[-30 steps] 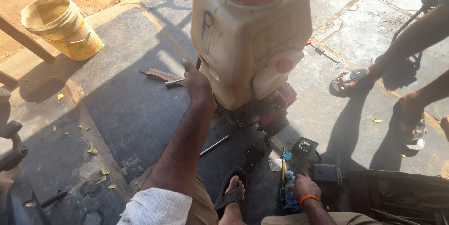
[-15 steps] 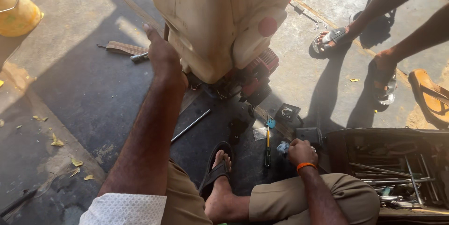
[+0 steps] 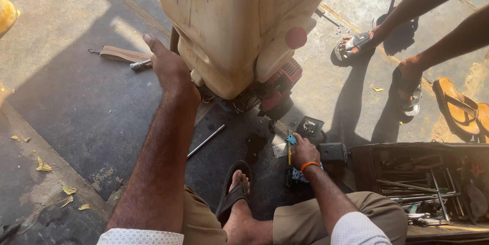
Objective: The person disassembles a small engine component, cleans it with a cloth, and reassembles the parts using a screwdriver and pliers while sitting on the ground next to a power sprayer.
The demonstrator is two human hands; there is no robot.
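Note:
My left hand [image 3: 170, 69] presses flat against the lower left side of a large cream plastic tank [image 3: 239, 21], which sits on a small red and black engine [image 3: 277, 92]. My right hand [image 3: 304, 151], with an orange wristband, rests low on the ground among small parts, its fingers at a screwdriver [image 3: 289, 158] with a blue and yellow handle. Whether it grips the screwdriver is unclear. A small black part [image 3: 309, 126] lies just beyond that hand. My sandalled foot [image 3: 235, 191] is between my two arms.
A thin metal rod [image 3: 206, 141] lies on the dark concrete. A webbing strap with a metal end [image 3: 122, 55] lies left of the tank. An open box of tools [image 3: 428, 184] stands at right. Another person's sandalled feet [image 3: 382, 61] stand behind it, beside loose orange sandals [image 3: 461, 107].
The view has dropped and closed in on the tank, and the yellow bucket has slid out at left. My left hand stays on the tank; my right hand stays by the screwdriver.

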